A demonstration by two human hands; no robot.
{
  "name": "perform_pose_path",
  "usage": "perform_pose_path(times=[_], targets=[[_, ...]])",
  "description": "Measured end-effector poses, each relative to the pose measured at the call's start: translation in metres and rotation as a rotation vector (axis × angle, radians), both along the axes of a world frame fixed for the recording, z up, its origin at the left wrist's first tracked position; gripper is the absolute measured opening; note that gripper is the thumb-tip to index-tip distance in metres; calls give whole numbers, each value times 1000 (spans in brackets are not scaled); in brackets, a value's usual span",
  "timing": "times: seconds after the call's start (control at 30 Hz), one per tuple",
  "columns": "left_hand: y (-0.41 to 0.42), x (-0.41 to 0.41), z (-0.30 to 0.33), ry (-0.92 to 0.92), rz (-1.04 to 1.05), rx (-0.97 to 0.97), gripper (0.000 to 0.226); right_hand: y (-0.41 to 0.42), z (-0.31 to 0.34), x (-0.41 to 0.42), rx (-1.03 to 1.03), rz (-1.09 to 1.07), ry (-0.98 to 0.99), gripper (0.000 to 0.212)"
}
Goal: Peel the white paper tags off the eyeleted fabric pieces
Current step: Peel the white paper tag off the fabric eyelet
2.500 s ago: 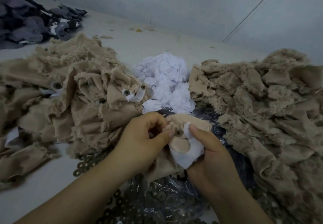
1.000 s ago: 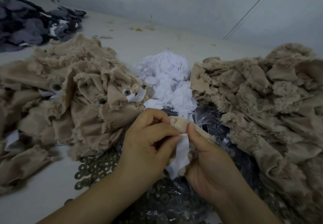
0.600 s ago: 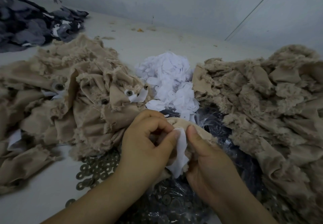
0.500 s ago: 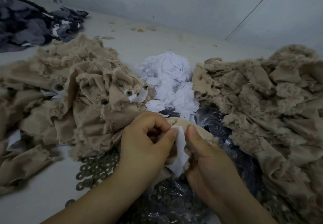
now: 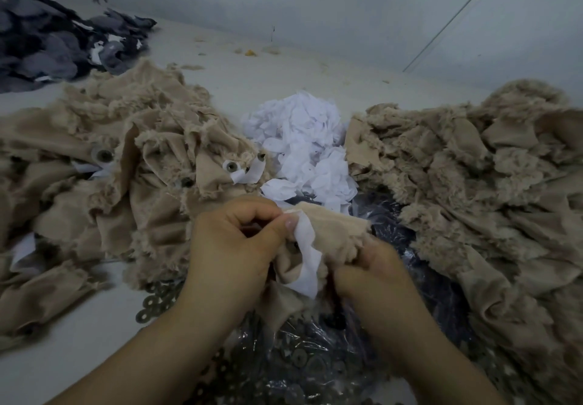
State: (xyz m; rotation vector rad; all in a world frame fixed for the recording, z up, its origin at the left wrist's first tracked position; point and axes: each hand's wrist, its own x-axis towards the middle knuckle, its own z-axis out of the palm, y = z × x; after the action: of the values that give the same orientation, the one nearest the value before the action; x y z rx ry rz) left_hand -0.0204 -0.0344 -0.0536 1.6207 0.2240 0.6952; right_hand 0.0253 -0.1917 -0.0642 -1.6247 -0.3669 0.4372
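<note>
Two hands at the middle of the counter (image 5: 252, 82), working one beige fabric piece (image 5: 334, 231). Left hand (image 5: 233, 246): grip narrow, thumb and curled fingers pinching the top of the white paper tag (image 5: 307, 259). Right hand (image 5: 369, 275): grip closed on the fabric's lower edge. Beyond, a heap of peeled tags (image 5: 303, 145) between two beige fabric piles (image 5: 126, 168) (image 5: 473, 177). Below, metal washers (image 5: 157, 303) beside a plastic bag (image 5: 315, 351).

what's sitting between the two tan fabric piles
In the head view, a heap of white paper tags lies between the left tan pile and the right tan pile, touching both.
</note>
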Motion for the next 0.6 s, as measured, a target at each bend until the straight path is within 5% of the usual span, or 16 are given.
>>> perform_pose_path(times=[0.07, 0.13, 0.27, 0.37, 0.6], targets=[[3, -1, 2, -10, 2, -31, 13, -7, 2, 7, -628, -11, -474, 27], [5, -2, 2, -4, -10, -54, 9, -10, -3, 10, -875, -59, -684, 38], [5, -1, 1, -4, -19, -95, 8, -9, -26, 13, -826, -36, -866, 12], [7, -1, 1, -21, -37, -88, 12, -9, -47, 21, -872, 8, -790, 26], [8, 2, 0, -35, -39, -76, 6, 2, -60, 19, -827, -35, -843, 20]])
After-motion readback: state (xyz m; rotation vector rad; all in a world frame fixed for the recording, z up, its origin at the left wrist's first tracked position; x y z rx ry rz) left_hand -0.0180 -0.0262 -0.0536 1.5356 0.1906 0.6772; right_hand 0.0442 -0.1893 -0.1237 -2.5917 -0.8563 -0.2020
